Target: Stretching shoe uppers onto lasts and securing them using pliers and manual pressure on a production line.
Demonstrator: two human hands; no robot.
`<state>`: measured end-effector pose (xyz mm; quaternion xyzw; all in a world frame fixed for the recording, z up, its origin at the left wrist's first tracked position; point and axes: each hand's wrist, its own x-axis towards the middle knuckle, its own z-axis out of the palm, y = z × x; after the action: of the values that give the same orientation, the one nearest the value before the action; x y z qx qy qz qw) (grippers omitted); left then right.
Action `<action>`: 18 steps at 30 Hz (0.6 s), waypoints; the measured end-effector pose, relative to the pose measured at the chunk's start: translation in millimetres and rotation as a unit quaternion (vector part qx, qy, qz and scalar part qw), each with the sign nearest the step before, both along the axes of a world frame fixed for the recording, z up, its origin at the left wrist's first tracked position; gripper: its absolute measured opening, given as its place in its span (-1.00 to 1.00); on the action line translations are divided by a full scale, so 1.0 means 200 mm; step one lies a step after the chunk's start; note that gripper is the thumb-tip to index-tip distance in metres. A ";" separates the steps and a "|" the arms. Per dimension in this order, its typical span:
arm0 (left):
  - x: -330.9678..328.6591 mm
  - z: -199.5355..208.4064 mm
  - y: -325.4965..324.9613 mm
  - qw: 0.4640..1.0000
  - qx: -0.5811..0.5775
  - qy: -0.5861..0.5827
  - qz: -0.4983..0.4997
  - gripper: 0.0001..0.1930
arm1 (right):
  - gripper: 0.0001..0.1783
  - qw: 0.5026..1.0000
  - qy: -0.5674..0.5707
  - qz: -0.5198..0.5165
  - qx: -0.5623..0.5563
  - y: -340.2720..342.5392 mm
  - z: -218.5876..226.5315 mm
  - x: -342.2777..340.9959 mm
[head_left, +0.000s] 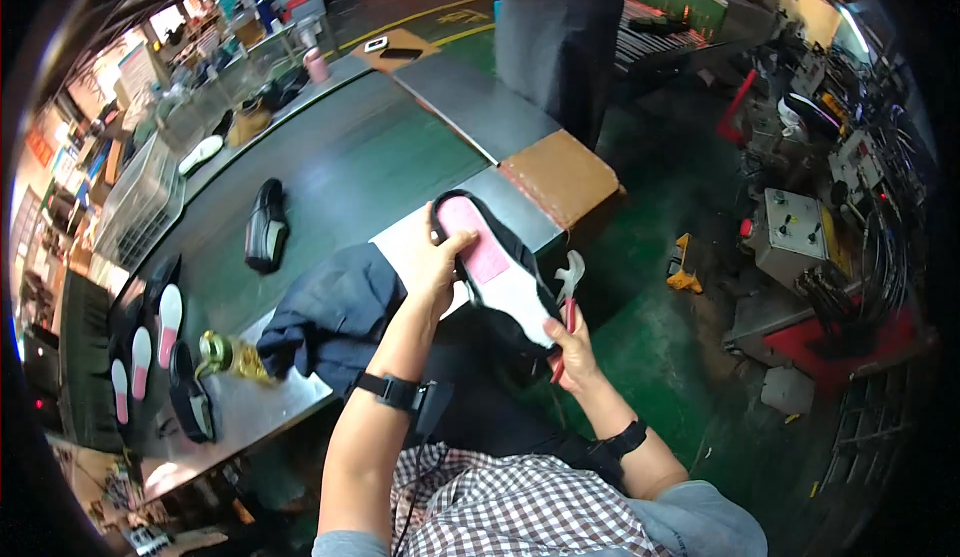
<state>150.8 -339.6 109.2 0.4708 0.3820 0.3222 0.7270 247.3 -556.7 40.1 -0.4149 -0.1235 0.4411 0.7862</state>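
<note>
The left hand has its grip closed around a black shoe's toe, the right hand around its heel and red-handled pincers, apparently to face its underside up.

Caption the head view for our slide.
Left fingers grip a black shoe while right fingers hold a red-handled tool.

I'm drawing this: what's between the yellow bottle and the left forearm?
In the head view, a crumpled dark cloth lies between the bottle and left forearm.
</note>
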 end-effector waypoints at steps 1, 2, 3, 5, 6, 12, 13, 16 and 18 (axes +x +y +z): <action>0.06 0.02 0.02 0.998 -0.013 0.025 -0.051 -0.01 | -0.34 1.000 -0.020 -0.007 0.015 0.03 0.02 0.08; 0.10 0.03 0.03 0.997 -0.024 0.009 -0.078 0.00 | -0.36 0.998 -0.042 -0.036 0.028 0.07 0.03 0.15; 0.17 0.04 0.01 0.993 -0.039 -0.008 -0.111 0.02 | -0.34 0.997 -0.048 -0.054 0.011 0.10 -0.01 0.26; 0.23 0.07 -0.08 0.990 -0.015 -0.028 -0.134 0.02 | -0.31 0.990 -0.065 -0.124 -0.024 0.20 -0.07 0.47; 0.22 0.09 -0.13 0.989 0.000 -0.023 -0.146 0.01 | -0.29 0.979 -0.109 -0.169 -0.035 0.28 -0.07 0.55; -0.08 -0.07 -0.31 0.987 0.047 -0.010 -0.153 -0.03 | -0.41 0.820 -0.427 -0.342 -0.165 0.73 -0.17 0.95; -0.16 -0.12 -0.33 0.988 0.052 -0.010 -0.143 -0.03 | -0.43 0.789 -0.458 -0.341 -0.225 0.79 -0.17 0.95; -0.34 -0.19 -0.40 0.991 0.055 0.011 -0.123 -0.04 | -0.46 0.733 -0.500 -0.304 -0.347 0.88 -0.20 1.04; -0.44 -0.20 -0.45 0.991 0.052 0.028 -0.118 -0.03 | -0.48 0.761 -0.495 -0.312 -0.281 0.85 -0.25 1.16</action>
<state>62.8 -428.7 69.8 0.5587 0.3264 0.2404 0.7235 479.1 -386.0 -10.2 -0.7937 -0.2298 -0.0804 0.5575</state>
